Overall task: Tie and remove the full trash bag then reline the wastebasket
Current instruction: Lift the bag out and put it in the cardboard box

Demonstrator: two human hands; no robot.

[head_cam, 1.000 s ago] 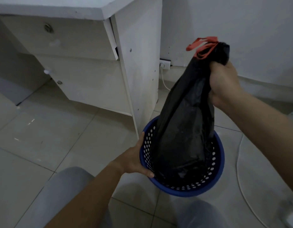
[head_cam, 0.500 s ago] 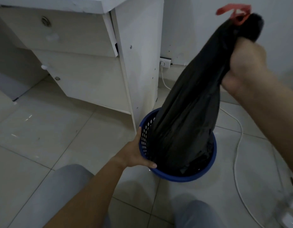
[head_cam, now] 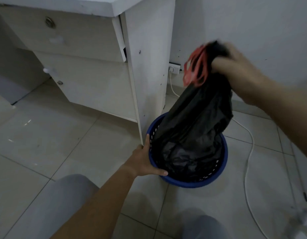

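A black trash bag (head_cam: 197, 121) with red drawstrings (head_cam: 195, 69) rises out of a round blue perforated wastebasket (head_cam: 223, 163) on the tiled floor. My right hand (head_cam: 235, 66) grips the gathered neck of the bag above the basket, blurred by motion. The bag's lower part still sits inside the basket. My left hand (head_cam: 146, 163) holds the basket's near left rim, thumb along the top edge.
A white desk cabinet (head_cam: 146, 66) with drawers stands just left of the basket, nearly touching it. A wall socket (head_cam: 174, 69) feeds a white cable (head_cam: 249, 152) that runs across the floor on the right. My knees (head_cam: 68, 195) are at the bottom.
My right hand, which had lifted the bag's neck up and right, has come back down and left. The red drawstrings now hang to the left. My left hand has stayed on the rim.
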